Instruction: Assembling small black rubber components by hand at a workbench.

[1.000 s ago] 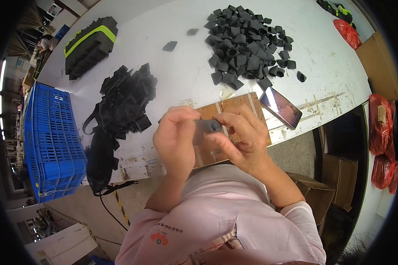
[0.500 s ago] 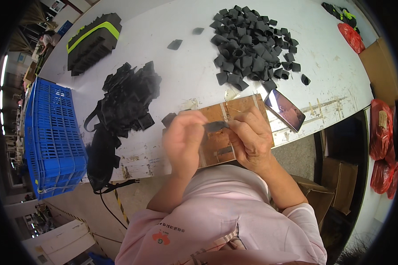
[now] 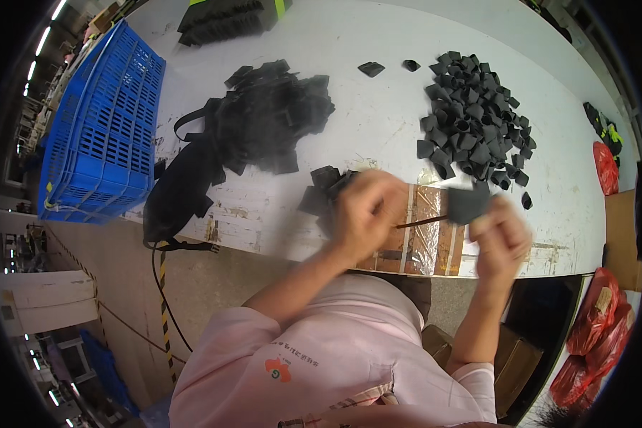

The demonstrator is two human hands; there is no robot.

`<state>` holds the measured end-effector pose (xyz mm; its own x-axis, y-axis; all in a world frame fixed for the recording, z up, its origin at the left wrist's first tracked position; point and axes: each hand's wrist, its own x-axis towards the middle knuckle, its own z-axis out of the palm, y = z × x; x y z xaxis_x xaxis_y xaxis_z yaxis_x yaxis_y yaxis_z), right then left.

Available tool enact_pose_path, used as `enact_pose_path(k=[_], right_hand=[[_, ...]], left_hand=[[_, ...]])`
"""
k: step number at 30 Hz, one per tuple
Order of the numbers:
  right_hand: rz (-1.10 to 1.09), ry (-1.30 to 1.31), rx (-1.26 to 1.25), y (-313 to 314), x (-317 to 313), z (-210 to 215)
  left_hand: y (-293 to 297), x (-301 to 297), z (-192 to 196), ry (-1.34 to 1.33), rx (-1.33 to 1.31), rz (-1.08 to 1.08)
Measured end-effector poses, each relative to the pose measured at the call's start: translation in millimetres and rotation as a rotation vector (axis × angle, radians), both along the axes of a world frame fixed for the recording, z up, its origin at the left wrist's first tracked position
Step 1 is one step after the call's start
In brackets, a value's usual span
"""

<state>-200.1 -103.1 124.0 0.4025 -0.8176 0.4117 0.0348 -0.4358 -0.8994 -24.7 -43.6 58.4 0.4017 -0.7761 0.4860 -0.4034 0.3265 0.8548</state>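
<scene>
My left hand [image 3: 366,214] is closed around a thin dark rod-like tool [image 3: 422,222], whose tip points right over a brown taped board [image 3: 394,262]. Its exact kind is too blurred to tell. A small black fabric piece [image 3: 466,205] is pinched in my right hand [image 3: 504,239], above the board's right side. Several black pieces [image 3: 315,201] lie just left of my left hand. Beyond my right hand is a heap of folded black loops [image 3: 478,114]. A larger mound of flat black pieces [image 3: 260,121] spreads at the left.
A blue plastic crate [image 3: 107,128] stands at the table's left edge. A stack of dark pieces with a yellow-green band [image 3: 228,21] sits at the back. Two loose loops [image 3: 371,68] lie mid-table. Red bags [image 3: 595,321] are at the right.
My hands have moved apart; the right one has gone right with a black piece. A thin rod now shows from my left hand. The whole view has shifted.
</scene>
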Motion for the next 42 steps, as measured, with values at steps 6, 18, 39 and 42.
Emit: enact_pose_path(k=[6,18,39,42], right_hand=[[-0.455,0.029,0.216,-17,2,-8],[-0.155,0.411,-0.081,54,75,-48],[0.356,-0.356,1.328,43,69,-81],[0.122,0.280,0.803,48,71,-75]], left_hand=[[-1,91,-92,-0.435,0.714,0.514],[5,92,17,-0.169,0.747,-0.466],[53,24,-8,0.941,0.452,-0.217],[53,25,-8,0.873,0.482,-0.164]])
